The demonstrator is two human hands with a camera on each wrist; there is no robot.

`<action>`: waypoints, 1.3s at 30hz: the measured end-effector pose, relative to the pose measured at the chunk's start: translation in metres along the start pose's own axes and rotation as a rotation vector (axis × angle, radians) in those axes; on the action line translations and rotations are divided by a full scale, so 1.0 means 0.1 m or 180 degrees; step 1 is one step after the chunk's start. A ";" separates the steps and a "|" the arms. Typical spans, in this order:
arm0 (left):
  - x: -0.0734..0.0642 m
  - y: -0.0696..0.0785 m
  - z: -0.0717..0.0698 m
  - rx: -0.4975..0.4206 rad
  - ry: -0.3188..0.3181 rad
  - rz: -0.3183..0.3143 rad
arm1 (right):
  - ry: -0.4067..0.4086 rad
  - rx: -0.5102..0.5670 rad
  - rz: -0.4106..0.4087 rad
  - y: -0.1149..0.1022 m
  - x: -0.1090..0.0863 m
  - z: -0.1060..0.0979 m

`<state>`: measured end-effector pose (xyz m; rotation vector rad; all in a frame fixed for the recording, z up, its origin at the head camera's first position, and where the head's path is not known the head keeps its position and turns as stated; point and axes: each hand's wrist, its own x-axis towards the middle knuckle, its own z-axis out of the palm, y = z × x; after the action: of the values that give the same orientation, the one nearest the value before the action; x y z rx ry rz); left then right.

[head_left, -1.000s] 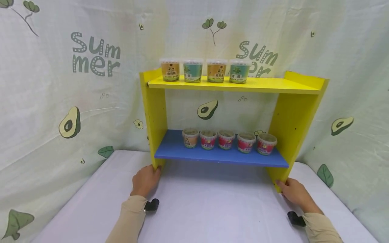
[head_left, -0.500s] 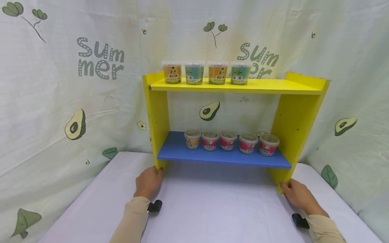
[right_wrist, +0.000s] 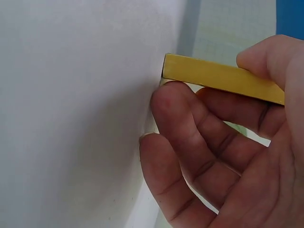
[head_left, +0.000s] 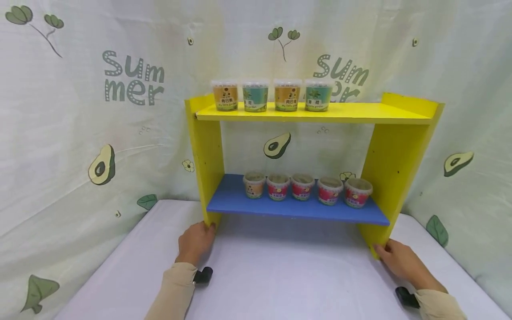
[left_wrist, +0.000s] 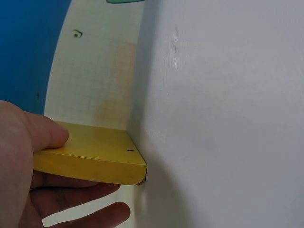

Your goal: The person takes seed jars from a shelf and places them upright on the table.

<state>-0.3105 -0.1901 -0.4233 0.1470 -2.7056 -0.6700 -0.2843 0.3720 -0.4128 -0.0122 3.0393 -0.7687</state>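
A two-tier shelf with yellow side panels, a yellow top board and a blue lower board stands upright in the head view. My left hand pinches the bottom of the left panel; in the left wrist view the thumb lies on one face and the fingers behind. My right hand grips the foot of the right panel likewise, thumb on one side, fingers bent on the other. Orange and teal lidded cups line the top board. An orange-labelled cup and several pink ones stand below.
A white cloth covers the table under the shelf. Behind and at both sides hangs a pale curtain printed with avocados, leaves and lettering. Black wrist cameras are strapped over beige sleeves.
The shelf has come slightly nearer, its right end shifting right and down along with the right hand. Both hands keep their hold. The cups stay in their rows, and the head view has shifted slightly.
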 end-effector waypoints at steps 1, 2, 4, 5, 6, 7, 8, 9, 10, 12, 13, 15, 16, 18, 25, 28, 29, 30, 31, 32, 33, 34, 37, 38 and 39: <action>-0.01 0.00 0.00 0.0001 0.0000 0.0016 | -0.0019 0.0000 0.0019 0.01 -0.02 0.00; -0.03 0.01 0.01 0.0000 -0.0009 0.0031 | -0.0039 0.0002 0.0028 0.02 -0.04 0.00; -0.05 0.00 0.01 0.0005 0.0005 0.0064 | -0.0072 0.0009 0.0063 0.03 -0.07 0.01; -0.05 0.00 0.01 0.0003 0.0011 0.0072 | -0.0080 0.0007 0.0075 0.03 -0.09 0.01; -0.06 0.00 0.01 0.0001 0.0019 0.0078 | -0.0083 0.0004 0.0076 0.02 -0.10 0.01; -0.07 0.00 0.01 -0.0004 0.0018 0.0080 | -0.0095 0.0004 0.0085 0.02 -0.11 0.00; -0.08 0.00 0.01 0.0000 0.0015 0.0076 | -0.0109 -0.0001 0.0094 0.02 -0.13 0.00; -0.08 -0.01 0.01 -0.0003 0.0016 0.0075 | -0.0122 -0.0003 0.0105 0.01 -0.14 -0.01; -0.08 -0.02 0.01 -0.0016 0.0012 0.0074 | -0.0135 0.0000 0.0117 0.01 -0.15 -0.01; -0.09 -0.03 0.01 -0.0065 0.0020 0.0093 | -0.0157 -0.0009 0.0089 0.01 -0.16 -0.01; -0.09 -0.03 0.01 -0.0110 0.0016 0.0107 | -0.0169 -0.0012 0.0072 0.00 -0.17 -0.02; -0.10 -0.05 0.00 -0.0193 0.0012 0.0152 | -0.0169 -0.0037 0.0035 0.00 -0.18 -0.03; -0.11 -0.06 -0.01 -0.0218 0.0004 0.0173 | -0.0171 -0.0051 0.0022 0.00 -0.18 -0.04; -0.11 -0.08 -0.02 -0.0250 -0.0020 0.0231 | -0.0177 -0.0060 0.0001 0.00 -0.18 -0.06; -0.05 -0.14 -0.07 -0.0292 -0.0081 0.0335 | -0.0240 0.0030 -0.0050 -0.01 -0.11 -0.15; -0.02 -0.15 -0.07 -0.0417 -0.0206 0.0284 | -0.0335 0.0098 0.0008 0.00 -0.09 -0.17; -0.02 -0.16 -0.06 -0.0452 -0.0252 0.0260 | -0.0357 0.0110 0.0022 0.01 -0.09 -0.17; -0.02 -0.17 -0.05 -0.0488 -0.0300 0.0231 | -0.0382 0.0130 0.0035 0.02 -0.08 -0.17; -0.02 -0.18 -0.05 -0.0529 -0.0337 0.0209 | -0.0404 0.0148 0.0040 0.02 -0.07 -0.17; -0.03 -0.19 -0.05 -0.0557 -0.0369 0.0184 | -0.0423 0.0161 0.0039 0.02 -0.06 -0.17; -0.03 -0.19 -0.04 -0.0580 -0.0402 0.0161 | -0.0425 0.0168 0.0042 0.03 -0.07 -0.18; -0.03 -0.19 -0.04 -0.0601 -0.0425 0.0148 | -0.0424 0.0176 0.0045 0.03 -0.07 -0.18; -0.03 -0.20 -0.06 -0.0641 -0.0468 0.0119 | -0.0446 0.0184 0.0010 0.03 -0.08 -0.17; -0.04 -0.21 -0.07 -0.0644 -0.0482 0.0115 | -0.0454 0.0180 0.0006 0.03 -0.08 -0.17; -0.04 -0.21 -0.07 -0.0651 -0.0494 0.0113 | -0.0463 0.0172 0.0008 0.04 -0.08 -0.17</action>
<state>-0.3039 -0.2107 -0.4282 -0.0045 -2.7555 -0.9786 -0.2768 0.3831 -0.3998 -0.0613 2.8804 -0.8113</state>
